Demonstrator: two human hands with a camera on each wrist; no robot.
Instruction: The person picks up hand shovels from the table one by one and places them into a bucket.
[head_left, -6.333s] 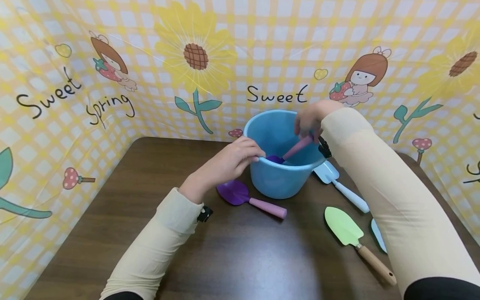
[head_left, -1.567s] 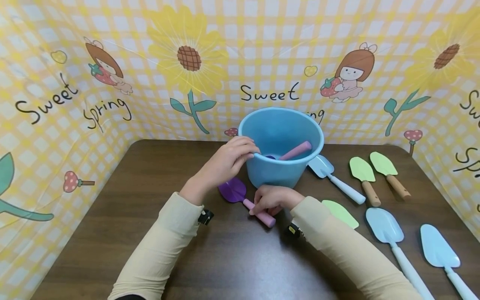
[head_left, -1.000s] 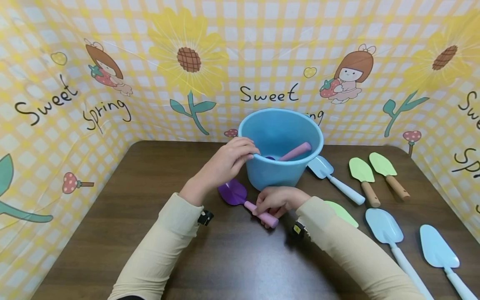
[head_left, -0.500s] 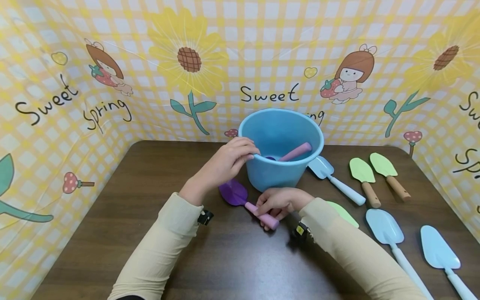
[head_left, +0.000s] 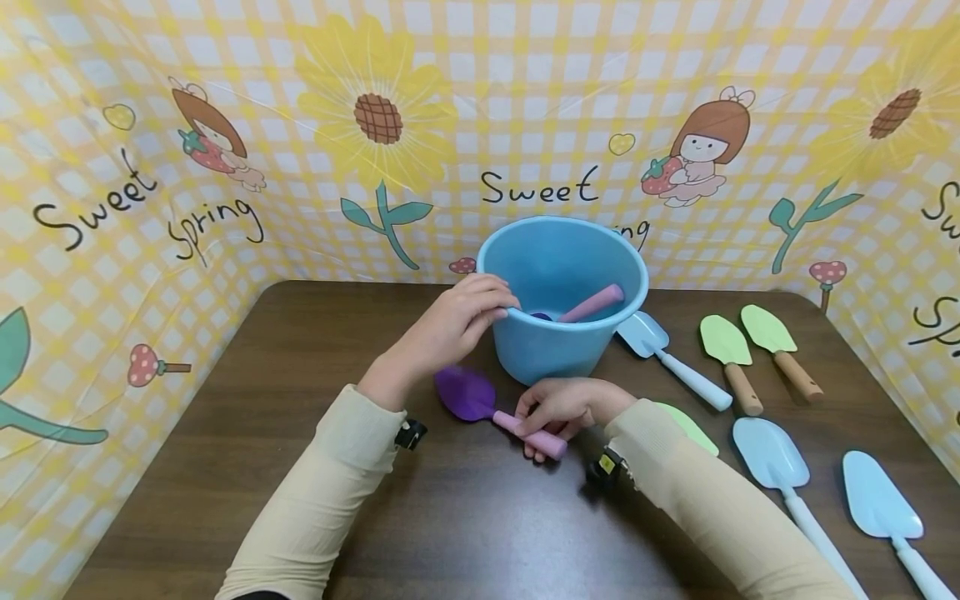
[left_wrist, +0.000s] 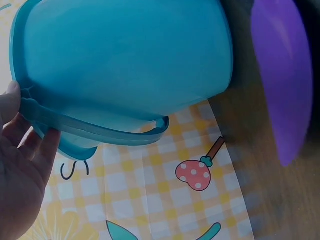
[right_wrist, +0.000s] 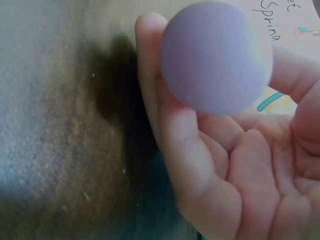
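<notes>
My left hand [head_left: 468, 312] grips the near left rim of a light blue bucket [head_left: 555, 354], thumb on one side of the rim and fingers on the other in the left wrist view. In front of the bucket, my right hand [head_left: 566, 404] pinches the pink handle of a purple-bladed trowel [head_left: 465, 395] between thumb and fingers. Seen from the right wrist, the handle's round end [right_wrist: 217, 57] sits between those fingers. Inside the bucket leans another trowel, its pink handle [head_left: 592, 303] showing; most of its purple blade is hidden.
Right of the bucket lie a light blue shovel [head_left: 693, 379] and two green trowels [head_left: 724, 340] with wooden handles. A third green blade [head_left: 690, 429] is partly behind the right sleeve. Two more light blue trowels [head_left: 771, 454] lie nearer. A patterned cloth [head_left: 420, 225] backs the table.
Earlier my right hand was in the bucket with the other pink-handled trowel; that one now lies inside. Since then my right hand took the second trowel's handle and shifted it slightly right and nearer.
</notes>
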